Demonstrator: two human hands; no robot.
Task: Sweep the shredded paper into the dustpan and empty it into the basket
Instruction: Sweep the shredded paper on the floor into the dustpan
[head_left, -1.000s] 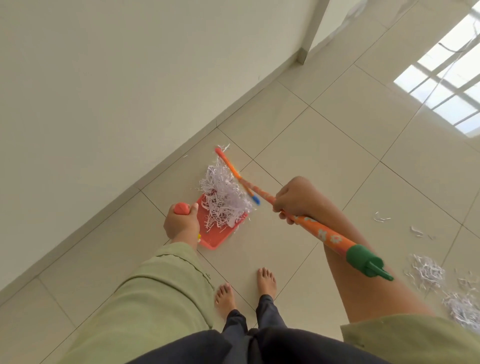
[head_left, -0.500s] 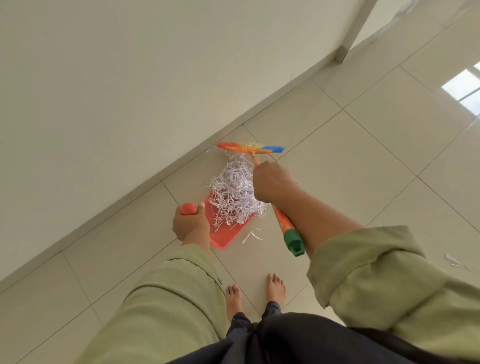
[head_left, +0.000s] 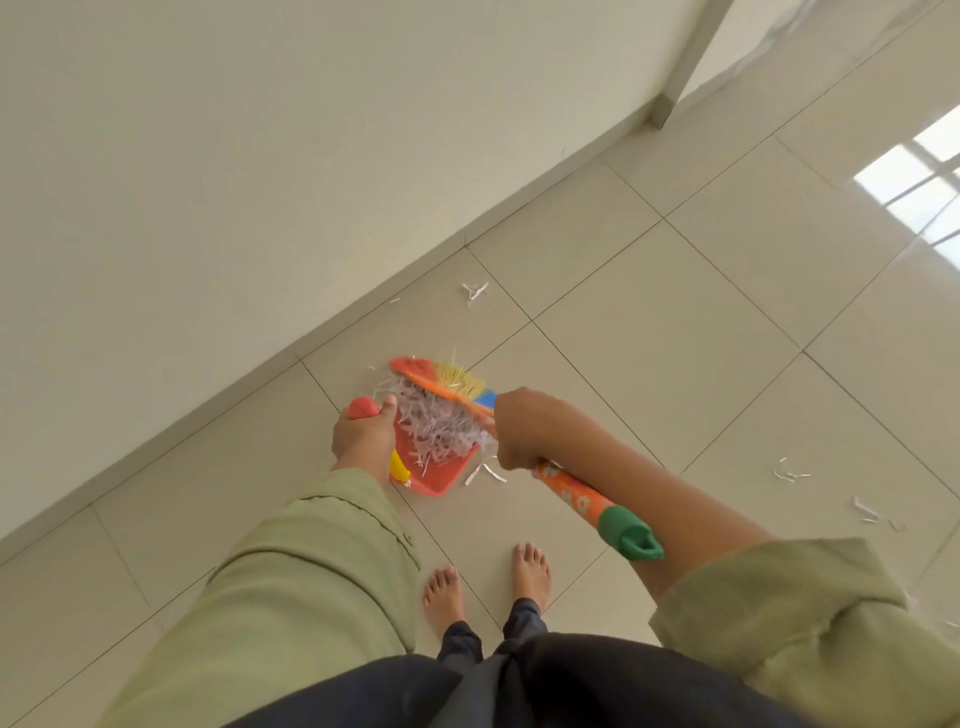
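White shredded paper (head_left: 441, 426) sits heaped in the red dustpan (head_left: 441, 475), one big tangled pile, and it lies right between the two hands: the left hand (head_left: 363, 441) at its nine o'clock, the right hand (head_left: 522, 434) at its three o'clock, both just beside the heap. The left hand is wrapped round the dustpan's handle (head_left: 363, 407), whose red knob pokes out above the thumb, and holds the pan on the tiled floor (head_left: 649, 338). The right hand is clenched round the broom (head_left: 566, 486), one orange flowered stick with a green cap at its near end, down at five o'clock from the pile. The broom head (head_left: 447, 382), orange with yellow bristles and a blue corner, lies across the far edge of the heap at twelve o'clock, touching the paper.

Count the strays: two loose strips (head_left: 483, 473) just off the pan's lip at five o'clock, one small cluster (head_left: 474, 291) at twelve o'clock near the wall (head_left: 234, 182), and a few more scraps (head_left: 787, 472) well apart at three o'clock. One dustpan, one broom, two bare feet (head_left: 530, 571) at six o'clock, green sleeves (head_left: 291, 582) on both arms.
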